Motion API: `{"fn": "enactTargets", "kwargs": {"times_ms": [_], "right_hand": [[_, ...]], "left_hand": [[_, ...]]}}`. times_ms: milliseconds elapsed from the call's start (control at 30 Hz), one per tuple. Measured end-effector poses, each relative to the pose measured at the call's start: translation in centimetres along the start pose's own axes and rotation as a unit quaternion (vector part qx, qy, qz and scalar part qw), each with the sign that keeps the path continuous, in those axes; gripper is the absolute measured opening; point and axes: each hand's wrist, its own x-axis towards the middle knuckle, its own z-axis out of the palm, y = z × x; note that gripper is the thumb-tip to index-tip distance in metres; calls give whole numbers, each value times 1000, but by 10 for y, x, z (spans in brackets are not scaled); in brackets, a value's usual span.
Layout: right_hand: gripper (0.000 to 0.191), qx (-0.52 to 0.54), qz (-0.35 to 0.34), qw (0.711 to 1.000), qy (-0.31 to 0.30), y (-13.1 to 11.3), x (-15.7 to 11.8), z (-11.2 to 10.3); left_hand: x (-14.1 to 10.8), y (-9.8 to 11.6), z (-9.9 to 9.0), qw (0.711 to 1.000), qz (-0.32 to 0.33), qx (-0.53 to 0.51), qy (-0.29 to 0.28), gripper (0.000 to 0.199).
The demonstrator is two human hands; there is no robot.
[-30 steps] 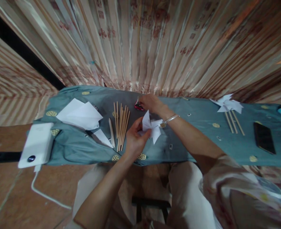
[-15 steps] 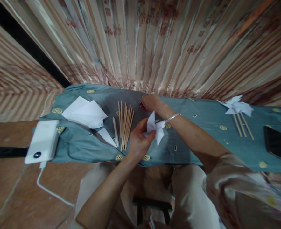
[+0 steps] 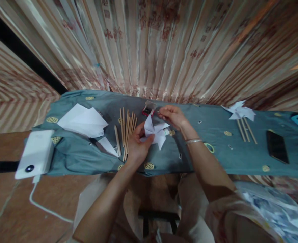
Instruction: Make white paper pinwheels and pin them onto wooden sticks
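Between the thumb and fingers of my left hand [image 3: 138,143] is a folded white paper pinwheel [image 3: 157,132], held low over the cloth. To its upper right, my right hand [image 3: 171,114] has its fingertips pinched together on something small that I cannot make out. A small red box [image 3: 147,111] with a raised clear lid and dark bits inside stands just left of those fingertips. Several wooden sticks [image 3: 127,131] lie left of my left hand, beside a pale pencil-like stick [image 3: 117,140].
White paper sheets [image 3: 81,119] and a white power bank [image 3: 36,152] with a cable are at the left. At the right are more pinwheels [image 3: 240,111] on sticks, a black phone [image 3: 277,146] and a green ring [image 3: 209,147]. A curtain [image 3: 138,50] hangs behind.
My right hand has drawn back to the right from the red box, uncovering it. My left hand still holds the pinwheel, now more face up. The whole view has shifted slightly.
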Motion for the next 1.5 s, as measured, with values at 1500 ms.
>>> {"fn": "enactTargets", "kwargs": {"times_ms": [1500], "right_hand": [[8, -149, -145, 975, 83, -8, -131, -6]], "left_hand": [[0, -5, 39, 997, -36, -47, -42, 46]]}}
